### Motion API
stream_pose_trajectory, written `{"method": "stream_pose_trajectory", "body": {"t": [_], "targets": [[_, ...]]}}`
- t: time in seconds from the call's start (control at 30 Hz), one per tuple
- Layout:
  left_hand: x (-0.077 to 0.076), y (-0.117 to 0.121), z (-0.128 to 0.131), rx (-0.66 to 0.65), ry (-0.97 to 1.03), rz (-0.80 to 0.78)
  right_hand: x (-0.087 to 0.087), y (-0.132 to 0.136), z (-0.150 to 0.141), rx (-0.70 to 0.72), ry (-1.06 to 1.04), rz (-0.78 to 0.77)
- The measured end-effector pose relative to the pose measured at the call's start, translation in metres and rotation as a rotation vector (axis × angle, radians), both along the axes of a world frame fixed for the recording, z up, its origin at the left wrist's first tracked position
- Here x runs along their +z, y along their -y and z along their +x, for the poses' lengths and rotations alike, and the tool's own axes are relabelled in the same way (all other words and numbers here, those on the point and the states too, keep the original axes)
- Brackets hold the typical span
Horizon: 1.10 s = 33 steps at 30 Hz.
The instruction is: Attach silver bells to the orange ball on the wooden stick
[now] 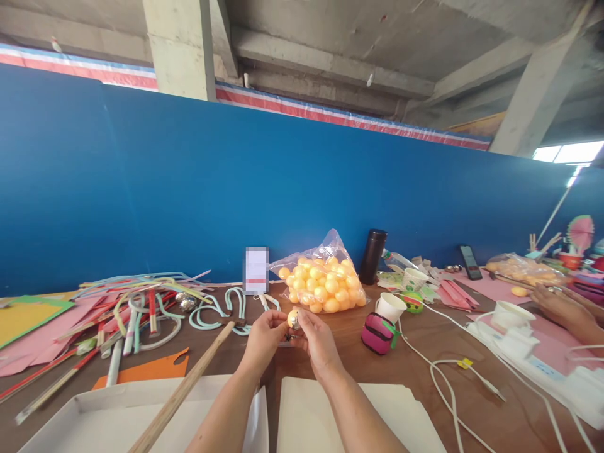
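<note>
My left hand (262,340) and my right hand (317,341) meet over the brown table (349,365), fingers pinched together round one small orange ball (292,318) with a dark bit at its side. Just behind them stands a clear plastic bag of several orange balls (321,284). A long wooden stick (189,387) lies slantwise at my left forearm. Two white paper sheets (311,415) lie under my forearms.
Coloured paper strips and tubes (132,314) are heaped at the left. A pink pouch (377,332), white cups (391,307), a black flask (372,256), white cables (448,371) and a power strip (523,352) lie to the right. Another person's hands (561,305) rest at far right.
</note>
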State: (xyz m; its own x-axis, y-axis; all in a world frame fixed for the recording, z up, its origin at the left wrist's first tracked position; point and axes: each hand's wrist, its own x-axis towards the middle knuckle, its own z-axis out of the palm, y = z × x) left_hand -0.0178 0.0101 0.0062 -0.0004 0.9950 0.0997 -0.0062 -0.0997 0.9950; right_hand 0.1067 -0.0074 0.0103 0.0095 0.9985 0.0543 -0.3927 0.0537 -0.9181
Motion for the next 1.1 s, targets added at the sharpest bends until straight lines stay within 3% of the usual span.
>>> {"method": "stream_pose_trajectory", "body": {"t": [0.2, 0.43, 0.6, 0.83, 1.1], "targets": [[0.008, 0.007, 0.002, 0.056, -0.013, 0.014, 0.003, 0.003, 0.001, 0.063, -0.046, -0.002], [0.006, 0.005, -0.003, 0.115, -0.073, 0.031, 0.002, 0.004, -0.002, 0.106, -0.153, -0.020], [0.007, 0.001, -0.008, 0.136, 0.091, -0.024, -0.001, -0.002, 0.001, 0.037, -0.315, -0.097], [0.013, 0.007, -0.009, -0.117, 0.418, -0.087, -0.005, -0.004, 0.003, 0.015, -0.316, -0.130], [0.014, 0.010, -0.010, -0.299, 0.537, -0.104, -0.004, -0.004, 0.003, 0.067, -0.309, -0.081]]}}
